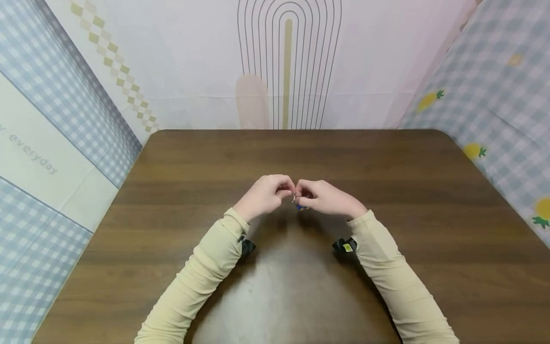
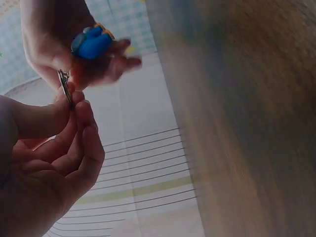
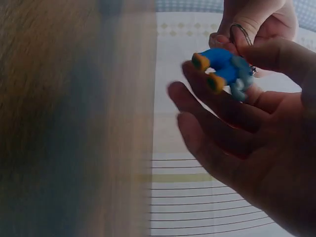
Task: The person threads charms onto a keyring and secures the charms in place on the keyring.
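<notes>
A keychain has a small blue figure [image 3: 219, 61] with orange feet and a grey upper part, joined to a metal key ring [image 2: 64, 88]. My left hand [image 1: 267, 195] pinches the key ring between thumb and fingertips. Facing it, my right hand [image 1: 330, 197] pinches the keychain near where ring and figure meet, its other fingers spread loosely beneath. The figure dangles below the right fingertips, feet pointing away from the ring. In the head view the fingers of both hands nearly meet and hide most of the keychain. Both hands are above the brown table [image 1: 206, 157].
Dark wrist cameras [image 1: 345, 246] sit under both cream sleeves [image 1: 215, 255]. Behind the table hangs a pale curtain [image 1: 189, 57] with arch lines. Blue checked cloth [image 1: 485, 95] borders the left and right sides.
</notes>
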Available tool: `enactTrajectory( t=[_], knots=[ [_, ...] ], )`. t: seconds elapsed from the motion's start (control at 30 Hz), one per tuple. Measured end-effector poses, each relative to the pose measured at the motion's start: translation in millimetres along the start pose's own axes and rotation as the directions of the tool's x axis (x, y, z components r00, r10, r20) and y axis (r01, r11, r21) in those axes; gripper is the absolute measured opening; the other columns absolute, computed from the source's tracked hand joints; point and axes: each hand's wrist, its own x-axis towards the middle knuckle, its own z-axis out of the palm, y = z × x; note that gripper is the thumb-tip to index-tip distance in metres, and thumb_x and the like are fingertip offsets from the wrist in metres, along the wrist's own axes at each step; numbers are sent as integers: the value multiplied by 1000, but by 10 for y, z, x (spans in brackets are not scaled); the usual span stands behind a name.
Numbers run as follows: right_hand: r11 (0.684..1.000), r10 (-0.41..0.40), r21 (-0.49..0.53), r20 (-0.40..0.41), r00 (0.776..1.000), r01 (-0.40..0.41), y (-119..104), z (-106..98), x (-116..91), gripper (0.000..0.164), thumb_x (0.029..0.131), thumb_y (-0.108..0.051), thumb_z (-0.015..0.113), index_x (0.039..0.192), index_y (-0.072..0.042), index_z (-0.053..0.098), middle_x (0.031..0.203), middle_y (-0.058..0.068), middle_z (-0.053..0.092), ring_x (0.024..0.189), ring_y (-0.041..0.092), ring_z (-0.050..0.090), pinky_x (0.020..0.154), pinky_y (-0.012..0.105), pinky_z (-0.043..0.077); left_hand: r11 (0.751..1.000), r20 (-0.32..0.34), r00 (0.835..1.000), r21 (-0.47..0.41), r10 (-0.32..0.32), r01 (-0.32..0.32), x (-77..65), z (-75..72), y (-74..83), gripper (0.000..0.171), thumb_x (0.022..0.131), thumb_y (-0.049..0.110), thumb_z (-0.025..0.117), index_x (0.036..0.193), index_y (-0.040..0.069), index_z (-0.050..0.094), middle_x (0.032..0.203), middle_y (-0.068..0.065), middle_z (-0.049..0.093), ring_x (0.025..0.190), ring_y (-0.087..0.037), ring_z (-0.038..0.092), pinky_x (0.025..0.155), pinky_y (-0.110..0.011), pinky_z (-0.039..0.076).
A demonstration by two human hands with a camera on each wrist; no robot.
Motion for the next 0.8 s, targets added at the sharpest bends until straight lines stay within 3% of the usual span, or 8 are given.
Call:
enactTrajectory(
  t=[0.17, 0.3, 0.4, 0.47, 0.8],
  knots=[
    [1000, -10, 3, 85, 996, 10, 77, 0, -1, 8, 91, -9, 63, 97, -5, 59, 84, 4, 67, 73, 10, 58, 68, 25, 48, 996, 144, 990, 84, -14, 2, 9, -7, -62, 9, 92, 5, 61, 90, 8, 69, 88, -6, 71, 79, -15, 60, 75, -28, 50],
    [998, 7, -63, 157, 988, 3, 136, 37, 14, 8, 89, -8, 65, 97, -7, 61, 86, 2, 65, 75, 9, 57, 69, 24, 48, 989, 294, 956, 139, 13, -56, 29, 30, -145, 7, 89, 6, 65, 86, 10, 69, 82, -1, 69, 76, -11, 59, 73, -24, 49],
    [995, -1, -95, 221, 975, 23, 167, 88, 41, 11, 87, -5, 65, 98, -8, 62, 87, 1, 64, 75, 9, 55, 69, 23, 48, 985, 370, 929, 148, 24, -85, 38, 64, -198, 7, 87, 5, 67, 83, 11, 69, 79, 1, 68, 74, -8, 59, 71, -20, 48],
    [993, -11, -109, 244, 970, 39, 167, 110, 52, 14, 86, -3, 66, 99, -7, 62, 89, 2, 64, 76, 9, 56, 69, 23, 48, 985, 389, 921, 148, 24, -89, 38, 73, -217, 8, 85, 3, 68, 82, 10, 68, 78, 1, 68, 73, -7, 59, 70, -19, 48],
    [982, -33, -173, 247, 968, 77, 169, 121, 49, 16, 86, -6, 69, 100, -6, 62, 97, 7, 59, 78, 11, 58, 70, 22, 48, 971, 388, 921, 231, -34, -61, 28, 83, -228, 13, 77, -2, 67, 83, 9, 68, 72, 0, 67, 67, -8, 57, 65, -21, 46]
  ],
)
